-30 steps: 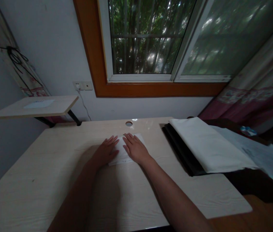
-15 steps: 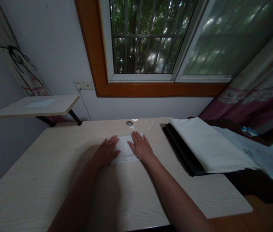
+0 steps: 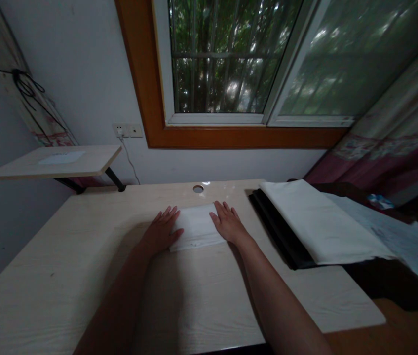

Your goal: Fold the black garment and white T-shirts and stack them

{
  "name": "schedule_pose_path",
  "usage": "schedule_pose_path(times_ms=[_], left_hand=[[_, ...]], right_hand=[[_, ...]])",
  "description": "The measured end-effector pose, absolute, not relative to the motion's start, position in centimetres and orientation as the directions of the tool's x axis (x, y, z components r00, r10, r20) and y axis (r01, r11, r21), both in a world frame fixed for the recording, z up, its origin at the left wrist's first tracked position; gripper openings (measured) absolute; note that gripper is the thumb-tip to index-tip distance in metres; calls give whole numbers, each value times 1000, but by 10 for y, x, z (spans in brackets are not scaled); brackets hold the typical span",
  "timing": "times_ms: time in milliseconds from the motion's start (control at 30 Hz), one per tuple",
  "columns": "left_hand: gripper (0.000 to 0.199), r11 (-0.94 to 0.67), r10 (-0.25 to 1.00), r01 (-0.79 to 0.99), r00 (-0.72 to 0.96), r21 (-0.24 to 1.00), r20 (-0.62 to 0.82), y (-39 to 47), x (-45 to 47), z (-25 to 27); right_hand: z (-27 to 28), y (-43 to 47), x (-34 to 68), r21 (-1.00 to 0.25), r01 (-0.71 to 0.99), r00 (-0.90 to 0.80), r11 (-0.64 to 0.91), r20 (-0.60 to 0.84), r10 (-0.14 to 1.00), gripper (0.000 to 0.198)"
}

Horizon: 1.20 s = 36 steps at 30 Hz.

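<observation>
A flat white rectangular piece (image 3: 196, 227), which looks like folded cloth or a thin packet, lies on the pale wood-grain desk (image 3: 83, 276). My left hand (image 3: 161, 230) rests flat over its left edge, fingers stretched out and thumb pointing inward. Over its right edge lies my right hand (image 3: 228, 223), palm down with the fingers extended. Between the two hands the white surface is smooth. Both palms cover the side edges, so those are partly hidden.
On the desk's right side, a white sheet (image 3: 323, 222) lies over a black folded stack (image 3: 279, 231). A printed paper (image 3: 401, 236) extends beyond it. A small raised shelf (image 3: 19, 165) stands back left. A round cable hole (image 3: 198, 189) is near the back edge.
My right hand has slid to the right across the white piece, baring more of its surface. My left hand has stayed almost in place.
</observation>
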State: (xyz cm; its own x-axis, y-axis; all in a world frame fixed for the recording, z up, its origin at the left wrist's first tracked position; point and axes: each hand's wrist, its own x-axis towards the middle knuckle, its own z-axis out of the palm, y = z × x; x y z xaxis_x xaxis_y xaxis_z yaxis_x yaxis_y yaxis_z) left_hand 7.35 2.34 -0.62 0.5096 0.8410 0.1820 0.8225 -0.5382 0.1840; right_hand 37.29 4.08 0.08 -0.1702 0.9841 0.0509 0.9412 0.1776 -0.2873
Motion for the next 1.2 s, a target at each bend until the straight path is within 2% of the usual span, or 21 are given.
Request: schedule_pose_path(times_ms=[267,500,600,667,833,933,1100,1200], left_hand=[[60,-372,920,907,332,198,209,26,69,-4],[54,-347,922,914,292,209,254,28,69,-5],[52,-387,905,892,320,232,280,28,69,-2],[49,-469,867,849,389,243,312,25,71,2],[40,-762,641,608,663,222,386,10,88,15],[34,-821,568,525,712,225,413,5,96,18],[27,-767,638,590,658,252,400,7,99,19],[24,-731,679,635,638,249,364,7,98,23]], right_hand=[[-5,43,374,-268,948,-162,174,69,984,67],[-1,41,372,-255,955,-143,152,52,988,67],[-1,41,372,-254,955,-142,150,50,989,66],[-1,41,372,-262,953,-144,153,55,988,66],[-3,41,370,-273,950,-133,153,93,987,66],[-5,41,364,-270,955,-85,121,141,986,64],[-2,41,353,-292,954,-4,64,201,980,60],[5,39,352,-321,942,-8,100,274,962,57]])
